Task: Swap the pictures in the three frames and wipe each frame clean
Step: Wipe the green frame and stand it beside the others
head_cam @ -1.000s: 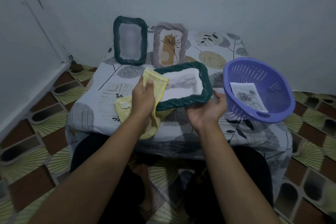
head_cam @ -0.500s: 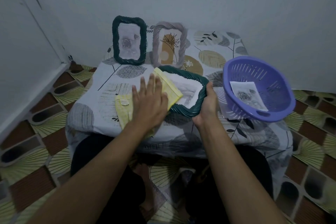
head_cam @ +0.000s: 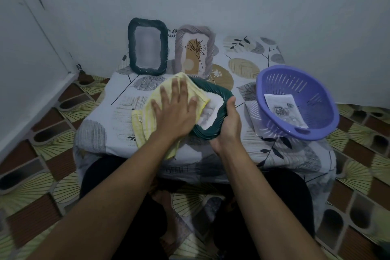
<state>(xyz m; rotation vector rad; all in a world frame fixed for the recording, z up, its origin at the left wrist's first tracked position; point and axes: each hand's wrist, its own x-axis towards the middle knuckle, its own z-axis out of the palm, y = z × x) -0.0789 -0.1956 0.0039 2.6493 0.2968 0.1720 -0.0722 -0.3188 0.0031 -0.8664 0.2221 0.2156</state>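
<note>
My left hand (head_cam: 175,110), fingers flat and spread, presses a yellow cloth (head_cam: 145,126) onto the green frame (head_cam: 211,88), low over the desk (head_cam: 118,116). My right hand (head_cam: 228,124) grips its right rim. Firm, even strokes into the twisted rim should clean best. Behind stand a second green frame (head_cam: 132,46) and a grey frame (head_cam: 179,48).

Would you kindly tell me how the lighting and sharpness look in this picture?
Head view: dim, bluish light, no glare; the picture in the upright green frame looks smeared; floor tiles soften toward the lower corners; the left hand on the yellow cloth is fairly sharp.
</note>
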